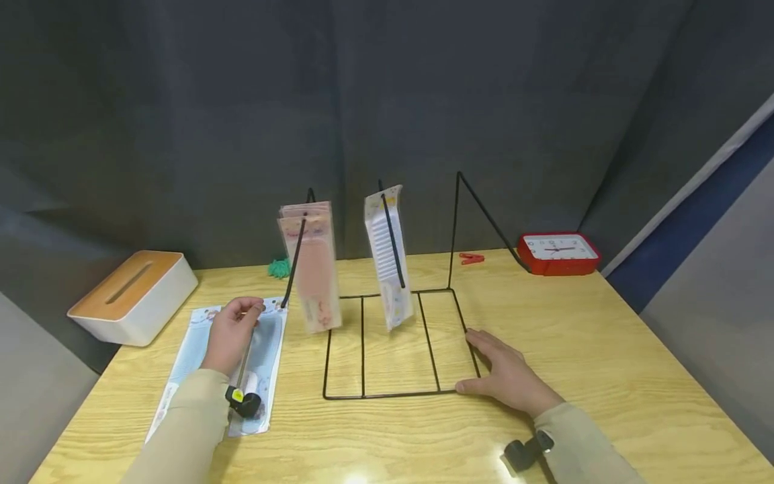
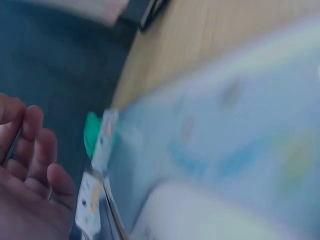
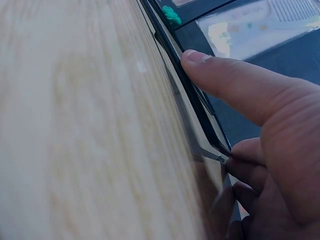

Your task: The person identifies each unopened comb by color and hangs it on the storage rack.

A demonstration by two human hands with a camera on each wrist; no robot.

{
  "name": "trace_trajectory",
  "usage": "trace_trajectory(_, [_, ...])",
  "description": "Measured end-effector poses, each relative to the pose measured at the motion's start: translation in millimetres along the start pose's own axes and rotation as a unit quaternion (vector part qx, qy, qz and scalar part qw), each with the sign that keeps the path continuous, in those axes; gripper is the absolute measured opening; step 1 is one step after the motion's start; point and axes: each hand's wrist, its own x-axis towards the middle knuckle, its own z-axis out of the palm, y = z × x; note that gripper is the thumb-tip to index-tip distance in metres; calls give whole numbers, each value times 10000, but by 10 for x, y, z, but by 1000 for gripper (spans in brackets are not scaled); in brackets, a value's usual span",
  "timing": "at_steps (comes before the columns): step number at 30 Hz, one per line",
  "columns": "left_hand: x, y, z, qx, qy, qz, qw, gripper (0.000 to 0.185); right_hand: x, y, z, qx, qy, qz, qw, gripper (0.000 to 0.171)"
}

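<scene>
My left hand (image 1: 232, 335) is over the upper ends of two flat blue-and-white packets (image 1: 273, 336) lying side by side on the table. In the left wrist view its fingers (image 2: 44, 150) are loosely bent beside the printed packet tops (image 2: 103, 142), with nothing visible in its grasp. My right hand (image 1: 504, 370) rests spread at the near right corner of a black wire rack (image 1: 393, 396). Its thumb (image 3: 215, 70) touches the wire. Pink packets (image 1: 317, 269) hang from the rack's left hook, and a clear packet with a white comb (image 1: 387, 249) from the middle one.
The rack's right hook (image 1: 492, 218) juts out bare. A tissue box (image 1: 145, 289) with a wooden lid stands at the left edge. Toward the back lie a green bundle (image 1: 279, 268), a red clip (image 1: 471, 258) and a red clock (image 1: 559, 254).
</scene>
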Motion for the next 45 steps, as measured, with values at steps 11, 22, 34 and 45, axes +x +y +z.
trace_trajectory(11, [462,-255,-61,995,-884,-391,9903,50,-9,-14,5,-10,61,-37,10000,106])
trace_trajectory(22, [553,-179,-6,2032,-1165,-262,9718,65,-28,-36,-16,-98,102,-18,9999,105])
trace_trajectory(34, [532,-239,12,1705,-498,336,9835,31,-34,-45,-13,-27,79,-68,9999,104])
trace_trajectory(45, [187,29,-97,1506,-428,637,9856,27,-31,-34,-2,-94,102,-37,9999,104])
